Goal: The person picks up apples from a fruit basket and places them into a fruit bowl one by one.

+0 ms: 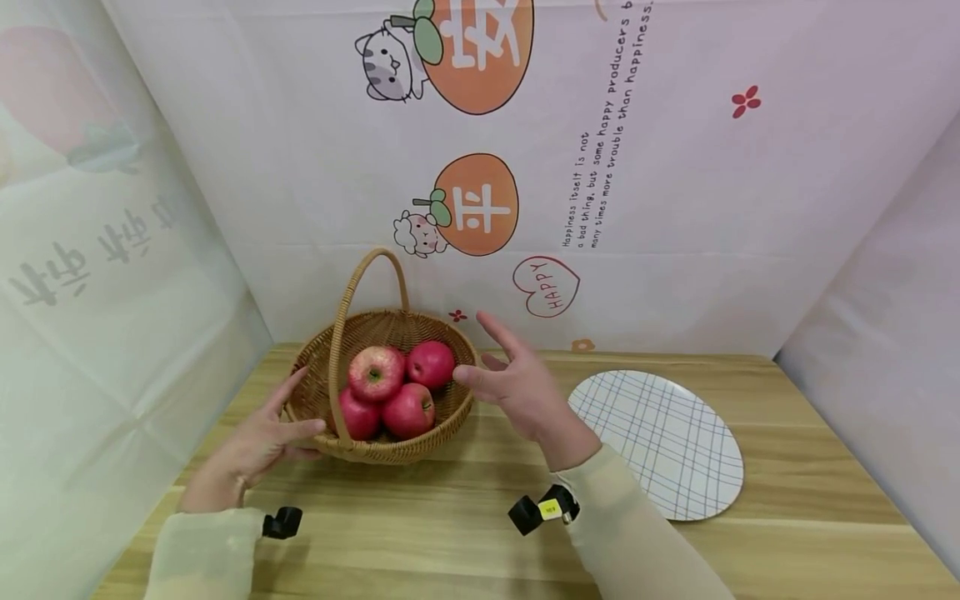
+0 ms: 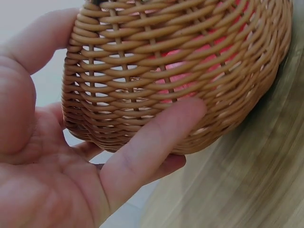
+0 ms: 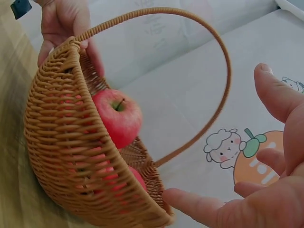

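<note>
Two hands flank a wicker basket (image 1: 397, 452), and we see them apart. With the left hand (image 1: 262, 433) clamped on the basket's left side, we find its fingers against the outer weave. Beside the opposite rim, we see the right hand (image 1: 521, 387) spread and holding nothing; whether its nearest digit touches the rim, we cannot tell. Inside the basket we count four red apples (image 1: 377, 373) clustered under the arched handle (image 1: 337, 354), the palest sitting above the others. We note a black device (image 1: 282, 522) at each wrist and pale sleeves (image 1: 202, 550) on both arms. We see the basket at the back left of the wooden table (image 1: 420, 533); to the right lies a white oval mat (image 1: 663, 450) with a grid pattern, partly behind the right sleeve. Behind everything, we see a white cloth (image 1: 660, 292) printed with cartoon animals, orange fruit and lettering.
</note>
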A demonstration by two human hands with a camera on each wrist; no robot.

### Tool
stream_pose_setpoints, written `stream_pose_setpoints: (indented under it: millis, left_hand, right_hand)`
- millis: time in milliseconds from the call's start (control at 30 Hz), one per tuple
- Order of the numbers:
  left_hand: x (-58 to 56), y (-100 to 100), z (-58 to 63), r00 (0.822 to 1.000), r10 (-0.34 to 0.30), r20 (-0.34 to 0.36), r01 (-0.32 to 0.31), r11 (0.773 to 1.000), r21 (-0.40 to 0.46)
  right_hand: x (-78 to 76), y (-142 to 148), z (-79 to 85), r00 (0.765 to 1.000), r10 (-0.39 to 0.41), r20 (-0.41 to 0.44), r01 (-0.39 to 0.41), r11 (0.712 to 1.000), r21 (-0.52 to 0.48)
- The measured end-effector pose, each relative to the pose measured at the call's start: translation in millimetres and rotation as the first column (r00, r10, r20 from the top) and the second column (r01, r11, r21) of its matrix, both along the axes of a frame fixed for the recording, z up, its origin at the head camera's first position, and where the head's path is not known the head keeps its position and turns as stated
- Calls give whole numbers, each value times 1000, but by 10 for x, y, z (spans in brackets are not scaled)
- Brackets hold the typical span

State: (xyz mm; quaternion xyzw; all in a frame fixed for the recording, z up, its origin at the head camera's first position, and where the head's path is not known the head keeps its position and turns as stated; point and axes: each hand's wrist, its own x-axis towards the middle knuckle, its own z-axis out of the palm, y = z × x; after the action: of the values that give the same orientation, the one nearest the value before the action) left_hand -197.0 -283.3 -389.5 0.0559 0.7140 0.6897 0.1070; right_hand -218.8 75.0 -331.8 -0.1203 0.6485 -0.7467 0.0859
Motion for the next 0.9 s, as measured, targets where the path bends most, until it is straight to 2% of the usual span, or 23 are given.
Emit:
stream_pose_setpoints:
  millis: [200,400,700,900]
  left_hand:
    - [35,65,17,1000,25,-1,-25,999,-44]
    - [73,152,38,999,51,-9,-51,992,-115]
    - [118,317,55,999,44,-20,-46,994,-101]
    - [131,386,49,999,39,-15,-41,991,-128]
  right_hand:
    - [32,-75,-57,1000,2,-19,-1,999,51]
    - [54,-107,-85,1000,13,16,-14,1000,23]
    - [47,-99,-130,999,32,22,-32,999,7]
    - [37,-72,-161,999,33,21,-33,999,22]
